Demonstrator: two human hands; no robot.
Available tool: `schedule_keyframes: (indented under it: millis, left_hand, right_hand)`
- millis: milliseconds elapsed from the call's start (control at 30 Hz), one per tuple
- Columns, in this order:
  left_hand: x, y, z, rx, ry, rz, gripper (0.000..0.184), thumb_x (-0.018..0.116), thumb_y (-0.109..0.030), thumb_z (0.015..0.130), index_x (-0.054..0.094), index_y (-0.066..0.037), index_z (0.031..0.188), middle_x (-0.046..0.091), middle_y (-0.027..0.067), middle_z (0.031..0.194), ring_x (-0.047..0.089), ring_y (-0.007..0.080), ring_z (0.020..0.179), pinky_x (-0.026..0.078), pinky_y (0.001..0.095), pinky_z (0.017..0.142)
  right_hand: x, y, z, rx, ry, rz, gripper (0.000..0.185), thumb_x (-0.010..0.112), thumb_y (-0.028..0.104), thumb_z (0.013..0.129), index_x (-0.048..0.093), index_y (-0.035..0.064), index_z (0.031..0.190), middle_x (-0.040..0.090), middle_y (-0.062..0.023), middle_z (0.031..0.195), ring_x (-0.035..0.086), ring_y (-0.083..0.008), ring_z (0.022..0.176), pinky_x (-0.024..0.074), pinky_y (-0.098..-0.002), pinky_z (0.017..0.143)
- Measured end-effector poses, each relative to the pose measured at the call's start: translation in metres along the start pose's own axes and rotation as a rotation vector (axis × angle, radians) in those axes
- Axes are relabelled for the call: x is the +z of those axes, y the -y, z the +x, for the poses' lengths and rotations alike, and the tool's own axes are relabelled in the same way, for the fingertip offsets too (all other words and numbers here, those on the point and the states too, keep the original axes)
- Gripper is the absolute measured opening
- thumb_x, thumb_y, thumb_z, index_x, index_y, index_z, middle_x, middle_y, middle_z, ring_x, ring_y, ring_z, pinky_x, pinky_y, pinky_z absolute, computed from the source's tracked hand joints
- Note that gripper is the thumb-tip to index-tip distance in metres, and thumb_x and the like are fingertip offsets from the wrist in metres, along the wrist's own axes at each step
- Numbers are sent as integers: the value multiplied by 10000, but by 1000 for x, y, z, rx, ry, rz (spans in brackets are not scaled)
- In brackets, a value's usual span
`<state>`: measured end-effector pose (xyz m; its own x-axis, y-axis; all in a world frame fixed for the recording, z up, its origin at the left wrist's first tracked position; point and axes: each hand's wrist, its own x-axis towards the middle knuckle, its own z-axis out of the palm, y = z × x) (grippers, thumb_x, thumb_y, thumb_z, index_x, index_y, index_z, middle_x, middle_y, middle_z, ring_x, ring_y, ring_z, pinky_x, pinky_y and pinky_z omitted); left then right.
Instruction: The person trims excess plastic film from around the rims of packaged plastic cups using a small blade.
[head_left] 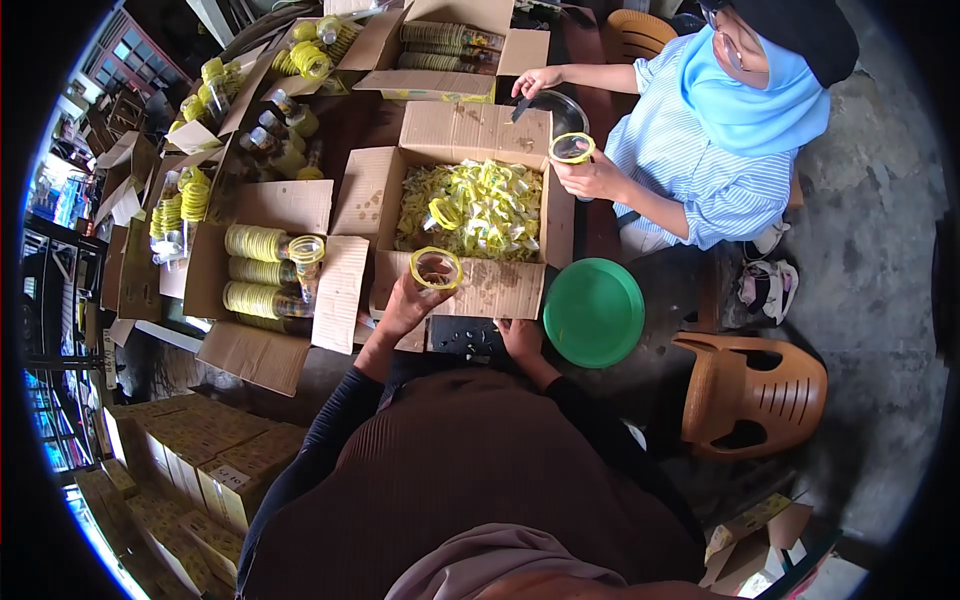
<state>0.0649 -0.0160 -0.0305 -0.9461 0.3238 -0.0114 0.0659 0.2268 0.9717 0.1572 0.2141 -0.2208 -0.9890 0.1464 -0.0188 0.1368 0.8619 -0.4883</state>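
My left hand (402, 308) is closed around a clear plastic cup with a yellow rim (437, 268), tilted so its round mouth faces me. The cup is above the near flap of an open cardboard box (470, 288). Inside the box lies a heap of small yellow-and-clear packets (490, 205), with a few yellow rings (443, 213) on top. My right hand (521, 340) is at the lower edge of that near flap, close to a green plastic basin (594, 313). Its fingertips are partly hidden, and I cannot make out what they touch.
Across the table a co-worker (700, 140) holds another yellow-rimmed cup (572, 148) and a dark flat tool (521, 108). Boxes of stacked yellow-rimmed cups (258, 270) stand left and behind. A brown plastic chair (755, 395) is right; cartons (215, 450) are stacked lower left.
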Motion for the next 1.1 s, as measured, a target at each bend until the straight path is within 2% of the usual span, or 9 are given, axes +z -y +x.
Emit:
schedule_keyframes:
  millis: [133, 200, 300, 533, 633, 833, 900, 1033, 1100]
  left_hand:
    - [-4, 6, -5, -5, -18, -21, 535, 808, -156, 794, 526, -12, 1225, 649, 85, 1102, 626, 157, 1025, 505, 316, 901]
    - [-6, 6, -9, -28, -25, -39, 542, 808, -155, 795, 520, -9, 1231, 648, 88, 1104, 627, 160, 1029, 507, 316, 899]
    - [-5, 9, -12, -44, -43, -40, 536, 805, -165, 801, 518, -8, 1226, 660, 96, 1091, 642, 172, 1026, 510, 322, 903]
    - [-3, 9, -23, -24, -85, -21, 529, 807, -172, 801, 515, 1, 1206, 672, 105, 1072, 657, 178, 1012, 515, 324, 897]
    - [-7, 9, -30, -49, -108, -23, 536, 808, -172, 799, 513, 5, 1210, 668, 107, 1071, 653, 177, 1015, 512, 321, 901]
    - [-10, 13, -43, -69, -139, -75, 538, 808, -166, 796, 514, 10, 1211, 662, 105, 1080, 642, 178, 1028, 505, 324, 912]
    - [-9, 14, -45, -69, -140, -94, 543, 810, -172, 793, 512, 11, 1208, 660, 105, 1082, 643, 181, 1026, 506, 325, 909]
    - [-9, 21, -49, -65, -145, -130, 556, 814, -184, 789, 508, 10, 1210, 658, 107, 1087, 642, 184, 1028, 508, 329, 906]
    - [-9, 21, -50, -64, -145, -139, 558, 815, -186, 788, 507, 9, 1210, 657, 108, 1087, 642, 185, 1029, 508, 330, 905]
  right_hand:
    - [6, 1, 0, 59, -86, 64, 324, 721, 282, 828, 605, 38, 1008, 661, -183, 903, 656, -374, 807, 532, -476, 679]
    - [2, -4, -4, 70, 32, 226, 304, 723, 251, 838, 596, 20, 989, 670, -172, 904, 665, -336, 807, 530, -467, 697]
    - [1, -6, -5, 57, 11, 376, 274, 751, 199, 815, 598, 35, 971, 681, -140, 894, 673, -321, 803, 531, -451, 691]
    - [-2, 4, -4, 52, 76, 223, 276, 773, 248, 797, 635, 59, 943, 697, -127, 884, 682, -313, 790, 532, -417, 664]
    - [-5, 5, -8, -4, -57, 198, 204, 767, 215, 803, 670, 58, 890, 710, -116, 839, 688, -301, 744, 533, -407, 651]
    - [-14, -15, -12, 15, 4, 454, 189, 756, 162, 815, 685, 29, 929, 708, -118, 769, 693, -249, 687, 533, -356, 626]
    - [-16, -15, -11, 156, 76, 554, 220, 759, 180, 829, 674, 0, 921, 708, -97, 752, 671, -168, 631, 520, -307, 581]
    - [-35, -6, -15, 312, 206, 774, 231, 755, 196, 844, 677, -11, 911, 702, -72, 754, 634, -104, 599, 500, -262, 544]
    - [-49, -4, -15, 267, 534, 662, 218, 752, 193, 847, 678, -2, 911, 693, -56, 759, 615, -92, 570, 486, -249, 514]
